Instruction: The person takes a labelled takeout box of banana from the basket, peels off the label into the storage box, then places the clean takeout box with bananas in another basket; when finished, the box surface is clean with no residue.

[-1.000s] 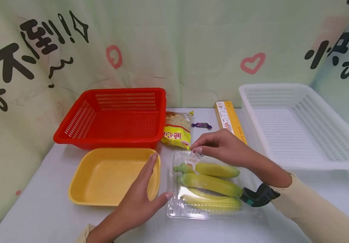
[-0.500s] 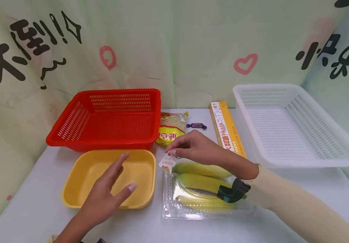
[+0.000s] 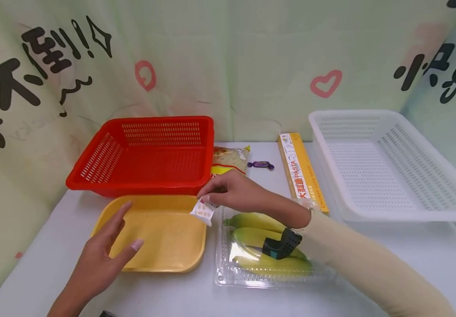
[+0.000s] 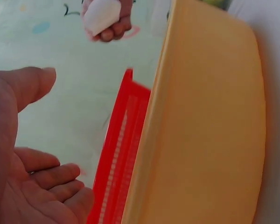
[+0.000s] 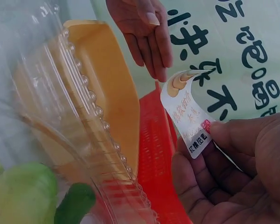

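Observation:
My right hand (image 3: 228, 191) pinches a small white printed label (image 3: 202, 211) (image 5: 189, 116) between thumb and fingertips, over the right rim of the yellow tray (image 3: 160, 233). The label (image 4: 101, 15) also shows at the top of the left wrist view. Below my right wrist lies a clear plastic clamshell (image 3: 228, 273) holding bananas (image 3: 251, 222). My left hand (image 3: 102, 255) (image 5: 144, 32) hovers with straight fingers over the tray's left side, holding nothing.
A red slotted basket (image 3: 144, 154) stands behind the yellow tray. A white slotted basket (image 3: 390, 167) is at the right. Between them lie a yellow noodle packet (image 3: 229, 158), a purple wrapped candy (image 3: 260, 165) and a long yellow pasta box (image 3: 301, 176).
My right hand has carried the label leftward, away from the clamshell to the yellow tray's rim. My left hand has drawn back to the left, from the clamshell's edge to the tray's left side.

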`<state>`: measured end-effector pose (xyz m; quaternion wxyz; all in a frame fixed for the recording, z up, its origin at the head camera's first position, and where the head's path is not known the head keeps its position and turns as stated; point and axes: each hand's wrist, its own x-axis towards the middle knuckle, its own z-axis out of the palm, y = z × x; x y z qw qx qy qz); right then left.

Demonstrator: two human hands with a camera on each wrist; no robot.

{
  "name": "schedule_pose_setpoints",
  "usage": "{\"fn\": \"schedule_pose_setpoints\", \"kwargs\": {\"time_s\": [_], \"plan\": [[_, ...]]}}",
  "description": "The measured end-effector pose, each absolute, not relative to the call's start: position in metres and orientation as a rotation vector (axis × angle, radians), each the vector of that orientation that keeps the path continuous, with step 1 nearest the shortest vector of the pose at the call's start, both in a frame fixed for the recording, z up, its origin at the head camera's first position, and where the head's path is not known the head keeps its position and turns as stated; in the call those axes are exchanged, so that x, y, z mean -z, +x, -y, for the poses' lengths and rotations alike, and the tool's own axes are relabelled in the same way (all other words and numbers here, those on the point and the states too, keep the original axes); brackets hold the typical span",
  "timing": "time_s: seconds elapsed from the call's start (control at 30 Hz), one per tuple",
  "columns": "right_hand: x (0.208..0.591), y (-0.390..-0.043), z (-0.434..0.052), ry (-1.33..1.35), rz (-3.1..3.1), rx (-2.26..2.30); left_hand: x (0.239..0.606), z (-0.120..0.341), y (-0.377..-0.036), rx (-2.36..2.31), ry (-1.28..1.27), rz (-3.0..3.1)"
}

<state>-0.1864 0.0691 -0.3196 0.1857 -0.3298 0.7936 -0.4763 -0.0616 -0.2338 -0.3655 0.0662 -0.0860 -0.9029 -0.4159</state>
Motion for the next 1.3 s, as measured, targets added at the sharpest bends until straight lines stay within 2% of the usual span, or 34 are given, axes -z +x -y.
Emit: {"fn": "schedule_pose_setpoints", "kwargs": {"time_s": [0.3, 0.63, 1.3], "plan": [[0.325, -0.191, -0.056, -1.0, -2.204, 1.256, 0.371, 0.268, -0.062, 0.995, -0.049, 2.757], [0.324, -0.192, -0.045, -0.873, -2.246, 1.243, 0.383, 0.278, -0.062, 0.924, 0.165, 2.878], [0.33, -0.192, -0.037, -0.845, -2.236, 1.208, 0.395, 0.289, -0.068, 1.012, 0.038, 3.078]]}}
